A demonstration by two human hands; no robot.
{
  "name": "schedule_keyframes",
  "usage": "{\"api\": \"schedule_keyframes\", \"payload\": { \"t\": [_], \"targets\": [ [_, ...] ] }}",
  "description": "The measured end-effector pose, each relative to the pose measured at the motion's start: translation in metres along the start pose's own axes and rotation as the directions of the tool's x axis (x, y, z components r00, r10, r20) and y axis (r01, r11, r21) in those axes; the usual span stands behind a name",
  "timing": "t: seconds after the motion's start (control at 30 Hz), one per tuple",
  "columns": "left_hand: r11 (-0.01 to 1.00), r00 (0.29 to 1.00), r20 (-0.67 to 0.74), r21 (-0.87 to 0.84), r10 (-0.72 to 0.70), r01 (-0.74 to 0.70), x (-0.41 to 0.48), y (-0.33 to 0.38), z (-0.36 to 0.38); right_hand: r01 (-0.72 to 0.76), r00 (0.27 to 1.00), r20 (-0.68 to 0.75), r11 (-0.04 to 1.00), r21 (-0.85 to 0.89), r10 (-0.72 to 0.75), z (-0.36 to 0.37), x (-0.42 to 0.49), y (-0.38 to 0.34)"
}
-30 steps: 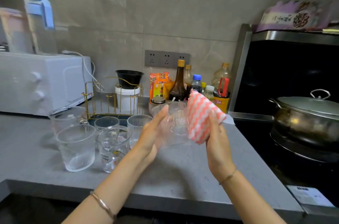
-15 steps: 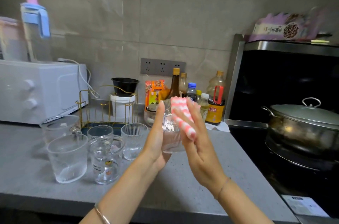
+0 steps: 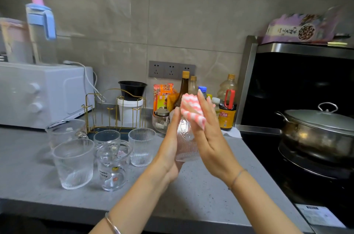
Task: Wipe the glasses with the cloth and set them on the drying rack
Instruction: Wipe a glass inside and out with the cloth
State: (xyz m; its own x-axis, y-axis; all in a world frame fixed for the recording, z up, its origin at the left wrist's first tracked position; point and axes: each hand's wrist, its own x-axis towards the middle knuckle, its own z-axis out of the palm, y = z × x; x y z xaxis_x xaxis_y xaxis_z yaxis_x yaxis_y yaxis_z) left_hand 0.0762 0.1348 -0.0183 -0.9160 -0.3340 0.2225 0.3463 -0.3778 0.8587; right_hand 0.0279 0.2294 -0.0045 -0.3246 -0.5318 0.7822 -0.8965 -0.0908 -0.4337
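A clear ribbed glass (image 3: 186, 145) is held upright above the counter between my two hands. My left hand (image 3: 169, 147) presses flat on its left side. My right hand (image 3: 209, 138) presses a pink and white striped cloth (image 3: 192, 112) against the glass's right side and rim. Several other clear glasses stand in a group at the left, among them a ribbed one (image 3: 141, 146), a printed one (image 3: 113, 166) and a wide one (image 3: 73, 163). Behind them is the gold wire drying rack (image 3: 115, 113), with nothing hung on it.
A white microwave (image 3: 42, 94) stands at the back left with a blue-lidded jug (image 3: 41, 30) on top. Sauce bottles (image 3: 227, 115) and a small jar (image 3: 161, 119) crowd the back wall. A lidded steel pot (image 3: 318, 130) sits on the black stove at the right.
The glass went from lying tilted with the cloth at its mouth to upright between my palms. My right hand with the cloth now lies flat along its side.
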Motion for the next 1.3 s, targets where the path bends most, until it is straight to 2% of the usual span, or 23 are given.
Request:
{"api": "schedule_keyframes", "payload": {
  "t": [0.1,0.17,0.23,0.33,0.47,0.6,0.73,0.9,1.03,1.1,1.2,1.3],
  "targets": [
    [1.0,1.0,-0.029,-0.02,-0.005,0.005,0.001,0.006,-0.004,0.055,0.998,0.005,0.998,-0.02,-0.055,0.002,0.0,0.0],
    [1.0,1.0,-0.028,-0.027,-0.011,0.011,0.002,0.016,-0.008,0.143,0.989,0.048,0.985,-0.092,-0.139,0.009,-0.014,0.004],
    [0.997,0.998,-0.002,-0.042,-0.067,0.067,0.001,0.023,-0.012,0.239,0.968,0.114,0.957,-0.164,-0.222,0.017,-0.031,0.009],
    [0.989,0.991,0.045,-0.062,-0.129,0.132,-0.002,0.028,-0.015,0.279,0.957,0.137,0.938,-0.205,-0.254,0.019,-0.043,0.015],
    [0.997,0.993,0.086,0.011,-0.08,0.08,-0.002,0.028,-0.013,0.244,0.968,0.099,0.952,-0.186,-0.229,0.016,-0.035,0.01],
    [0.999,0.999,0.029,0.044,0.016,-0.017,-0.002,0.02,-0.011,0.183,0.983,0.004,0.979,-0.09,-0.184,0.008,-0.009,-0.001],
    [0.999,0.998,0.062,-0.042,-0.013,0.016,-0.005,0.011,-0.011,-0.037,0.996,-0.075,0.992,0.118,0.047,0.001,0.01,0.0],
    [0.993,0.999,0.009,-0.107,-0.049,0.05,-0.002,0.015,-0.017,0.046,0.999,0.004,0.993,0.106,-0.046,0.017,-0.013,-0.001],
    [0.966,0.99,0.072,-0.219,-0.122,0.135,0.0,0.022,-0.019,0.163,0.985,0.07,0.986,-0.046,-0.16,0.028,-0.041,0.007],
    [0.964,0.989,0.101,-0.232,-0.107,0.128,0.0,0.019,-0.018,0.149,0.988,0.03,0.989,-0.021,-0.149,0.027,-0.04,0.002],
    [0.971,0.993,0.094,-0.223,-0.069,0.089,-0.002,0.015,-0.016,0.094,0.995,-0.026,0.989,0.11,-0.092,0.023,-0.028,-0.011],
    [0.992,0.998,0.037,-0.111,-0.052,0.056,-0.004,0.012,-0.02,0.003,0.996,-0.086,0.987,0.162,0.011,0.018,-0.014,-0.007]
  ]
}}
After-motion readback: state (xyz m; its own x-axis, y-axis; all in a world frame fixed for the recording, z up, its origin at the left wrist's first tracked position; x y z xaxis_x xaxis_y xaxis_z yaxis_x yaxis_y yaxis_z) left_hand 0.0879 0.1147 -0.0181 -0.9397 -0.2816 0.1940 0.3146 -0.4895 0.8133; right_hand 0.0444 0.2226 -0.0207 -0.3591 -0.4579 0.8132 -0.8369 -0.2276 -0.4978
